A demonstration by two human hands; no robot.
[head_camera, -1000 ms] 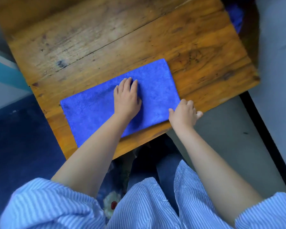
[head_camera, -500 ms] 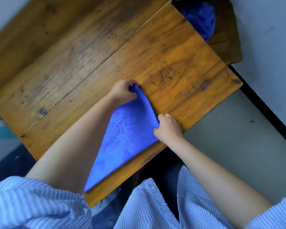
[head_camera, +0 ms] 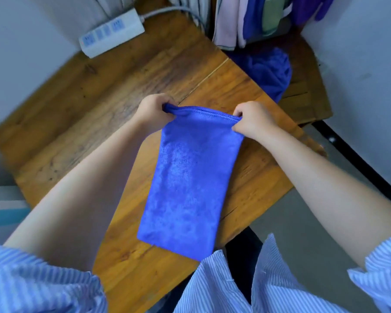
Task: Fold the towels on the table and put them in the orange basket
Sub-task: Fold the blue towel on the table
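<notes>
Sleeves (head_camera: 38, 276) of striped cloth are framing the bottom of the view, and both forearms are reaching forward over the wooden table (head_camera: 81, 105). Between them the blue towel (head_camera: 190, 177) is hanging and trailing toward the person, its near end lying close to the table's front edge. Half a second ago it was still partly flat on the wood with only its far edge being picked up; a second ago the left hand was pressing flat on it. Now the left hand (head_camera: 155, 111) is pinching one far corner and the right hand (head_camera: 253, 119) is pinching the other, fingers curled tight on the hem, with the stitched edge stretching taut between them. The towel is looking narrow, so it is probably already folded once, and the person is likely lifting the far edge to bring it back for another fold, though the layers are not clearly showing.

Farther off, a second blue towel (head_camera: 269, 71) is lying crumpled at the table's right far corner, seemingly still waiting to be folded. A white power strip (head_camera: 112, 32) is resting at the far left edge. Beyond that, hanging cloths (head_camera: 246, 19) are showing at the top. No orange basket is appearing in view, so placement is still ahead.
</notes>
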